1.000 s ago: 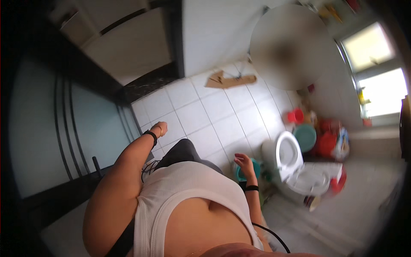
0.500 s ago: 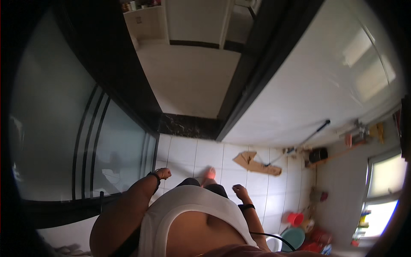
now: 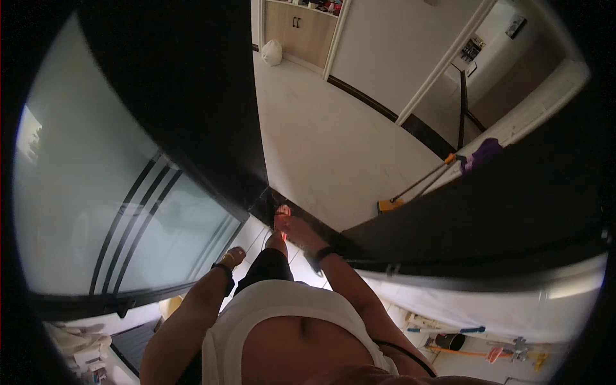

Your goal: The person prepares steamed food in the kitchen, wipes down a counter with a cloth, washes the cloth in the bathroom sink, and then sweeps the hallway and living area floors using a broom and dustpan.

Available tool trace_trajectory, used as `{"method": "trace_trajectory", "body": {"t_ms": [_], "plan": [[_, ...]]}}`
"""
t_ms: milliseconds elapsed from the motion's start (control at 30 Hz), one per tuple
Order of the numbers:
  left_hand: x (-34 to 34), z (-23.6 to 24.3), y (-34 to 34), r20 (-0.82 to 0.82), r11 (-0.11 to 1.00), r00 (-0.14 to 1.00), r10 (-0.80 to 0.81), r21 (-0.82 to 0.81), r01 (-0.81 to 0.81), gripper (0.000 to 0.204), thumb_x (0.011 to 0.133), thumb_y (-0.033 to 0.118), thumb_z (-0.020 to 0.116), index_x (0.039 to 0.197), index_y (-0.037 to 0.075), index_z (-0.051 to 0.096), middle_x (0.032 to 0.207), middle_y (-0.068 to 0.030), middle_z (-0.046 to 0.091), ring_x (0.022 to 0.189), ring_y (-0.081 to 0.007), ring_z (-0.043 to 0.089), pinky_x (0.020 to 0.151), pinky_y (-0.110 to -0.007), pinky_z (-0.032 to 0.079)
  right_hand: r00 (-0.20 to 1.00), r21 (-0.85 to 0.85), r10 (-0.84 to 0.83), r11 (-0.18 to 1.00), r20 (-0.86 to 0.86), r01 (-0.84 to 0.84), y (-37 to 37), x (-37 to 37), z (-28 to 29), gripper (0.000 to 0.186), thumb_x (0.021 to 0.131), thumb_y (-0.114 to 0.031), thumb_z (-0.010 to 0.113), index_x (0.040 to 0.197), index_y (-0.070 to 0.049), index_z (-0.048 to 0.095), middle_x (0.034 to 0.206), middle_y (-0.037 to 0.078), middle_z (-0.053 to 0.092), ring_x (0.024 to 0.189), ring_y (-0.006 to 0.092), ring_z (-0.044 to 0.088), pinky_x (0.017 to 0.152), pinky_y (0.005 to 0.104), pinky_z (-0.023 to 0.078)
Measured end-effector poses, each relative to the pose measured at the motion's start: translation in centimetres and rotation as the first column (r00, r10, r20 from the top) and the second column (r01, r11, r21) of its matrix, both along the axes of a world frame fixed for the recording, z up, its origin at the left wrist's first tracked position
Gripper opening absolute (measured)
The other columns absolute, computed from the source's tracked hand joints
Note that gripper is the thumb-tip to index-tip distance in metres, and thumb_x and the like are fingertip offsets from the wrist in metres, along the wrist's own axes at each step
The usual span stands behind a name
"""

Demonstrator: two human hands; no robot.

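My left hand (image 3: 235,256) hangs beside the frosted glass door (image 3: 154,218), touching nothing I can see. Its fingers are curled in, with nothing showing in them. A gold-coloured bracelet and a dark band circle that wrist. My right hand (image 3: 294,227) is swung forward over the dark stone threshold (image 3: 260,208), blurred by motion; whether its fingers are open or closed is unclear. A dark band (image 3: 324,254) is on the right wrist. Just beyond this hand one of my feet (image 3: 282,212), in reddish footwear, is at the threshold.
A dark door frame (image 3: 212,83) bounds the doorway. Beyond lies a pale floor (image 3: 333,141), with a white bag (image 3: 272,52) by a wooden cabinet (image 3: 298,32). A yellow-headed mop (image 3: 388,205) leans on the right near a purple cloth (image 3: 482,154). A black bucket (image 3: 450,341) is at lower right.
My view has moved toward the doorway and turned right. My right hand has swung forward and inward, and a foot has reached the threshold. The cardboard on the tiles is out of sight.
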State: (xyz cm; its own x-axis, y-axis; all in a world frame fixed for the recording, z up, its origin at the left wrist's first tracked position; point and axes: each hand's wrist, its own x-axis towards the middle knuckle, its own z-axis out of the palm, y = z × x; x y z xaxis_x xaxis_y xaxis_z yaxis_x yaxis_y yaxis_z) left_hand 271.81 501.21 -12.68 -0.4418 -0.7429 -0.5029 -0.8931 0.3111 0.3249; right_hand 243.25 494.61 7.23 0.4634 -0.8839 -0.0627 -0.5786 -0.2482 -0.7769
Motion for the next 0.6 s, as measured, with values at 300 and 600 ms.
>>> {"method": "trace_trajectory", "body": {"t_ms": [300, 600], "plan": [[-2.9, -1.3, -22.4, -0.38, 0.979, 0.912, 0.156, -0.063, -0.193, 0.022, 0.076, 0.02, 0.047, 0.087, 0.003, 0.057, 0.087, -0.0193, 0.056, 0.089, -0.0349, 0.052, 0.075, -0.042, 0.042, 0.402, -0.195, 0.536, 0.746, 0.742, -0.636, -20.1, -1.7, 28.5, 0.034, 0.078, -0.004, 0.053, 0.111, -0.004, 0.047, 0.112, 0.009, 0.049, 0.103, 0.0194, 0.046, 0.088, 0.031, 0.037], [-19.9, 9.5, -48.5, -0.406, 0.983, 0.902, 0.144, 0.166, -0.081, 0.023, 0.079, 0.024, 0.049, 0.088, 0.005, 0.056, 0.088, -0.0177, 0.058, 0.081, -0.0314, 0.057, 0.072, -0.036, 0.045, 0.387, -0.321, 0.698, 0.656, 0.603, -0.683, -27.0, -13.4, 39.0, 0.028, 0.078, -0.008, 0.052, 0.104, -0.001, 0.051, 0.104, 0.014, 0.05, 0.098, 0.0311, 0.047, 0.086, 0.0398, 0.038]]}}
